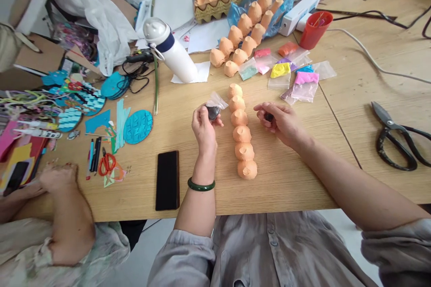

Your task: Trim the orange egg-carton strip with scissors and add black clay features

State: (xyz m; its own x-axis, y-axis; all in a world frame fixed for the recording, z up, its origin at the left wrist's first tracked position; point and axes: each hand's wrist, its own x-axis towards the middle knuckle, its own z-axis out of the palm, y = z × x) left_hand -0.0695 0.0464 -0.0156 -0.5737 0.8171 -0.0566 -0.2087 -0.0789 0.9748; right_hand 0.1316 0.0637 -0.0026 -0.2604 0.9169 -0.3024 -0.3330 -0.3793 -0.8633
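Observation:
My left hand (204, 131) is shut on a clear plastic bag (217, 101) with a dark lump of modelling clay (213, 113) at its mouth. My right hand (280, 123) pinches a small dark piece of clay (268, 117) in its fingers, and most of that piece is hidden. Between my hands, a line of several orange egg-carton cups (240, 134) stands on the wooden table (286, 179), touching neither hand. A green bangle (201, 184) circles my left wrist.
Another person's hand (59, 177) rests at the left among teal paper crafts (137, 126). A black phone (167, 180) lies near my left arm. Bags of coloured clay (305, 86), more orange cups (244, 36), a white bottle (170, 49), a red cup (314, 30) and black scissors (393, 134) surround my work.

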